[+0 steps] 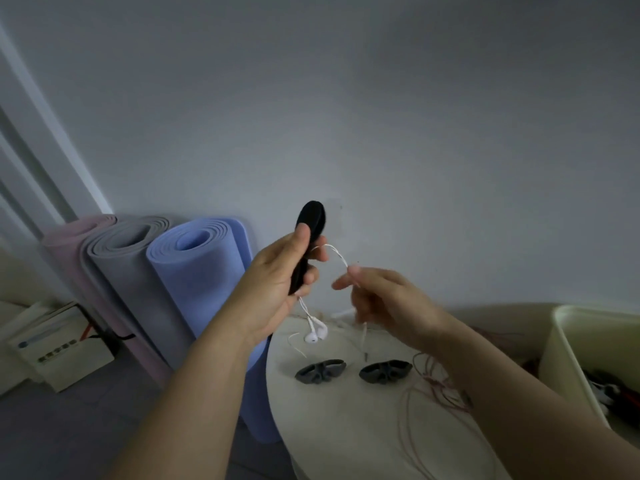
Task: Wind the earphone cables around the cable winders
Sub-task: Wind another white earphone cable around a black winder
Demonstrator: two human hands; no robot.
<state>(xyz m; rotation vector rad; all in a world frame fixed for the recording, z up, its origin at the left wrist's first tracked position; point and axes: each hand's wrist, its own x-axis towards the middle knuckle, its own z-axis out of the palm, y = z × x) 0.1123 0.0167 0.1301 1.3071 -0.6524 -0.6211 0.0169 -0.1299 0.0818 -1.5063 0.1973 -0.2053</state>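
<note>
Three rolled mats are standing against the wall at far left: a pink mat [65, 244], a grey mat [114, 258] and a blue mat [201, 271]. Pale boxes [52, 344] are lying on the floor beside them.

Moving right, you are gripping a black cable winder [311, 216] upright in your left hand [273, 282], thumb pressing on its face and fingers curling round the far side.

A white earphone cable [337, 252] is arcing from the winder across to your right hand [388, 299]. That hand is blurred but appears to be pinching the cable between thumb and forefinger.

The earbuds [315, 332] are dangling just below your left hand, at the far edge of a round cream table [346, 427]. The plug [366, 355] is hanging under your right hand.

On the table beneath, one grey winder [320, 370] and a second grey winder [385, 371] are lying side by side, apart. To their right a pink cable [433, 384] is sprawling in loose loops, and a cream bin [568, 341] is sitting at far right.
</note>
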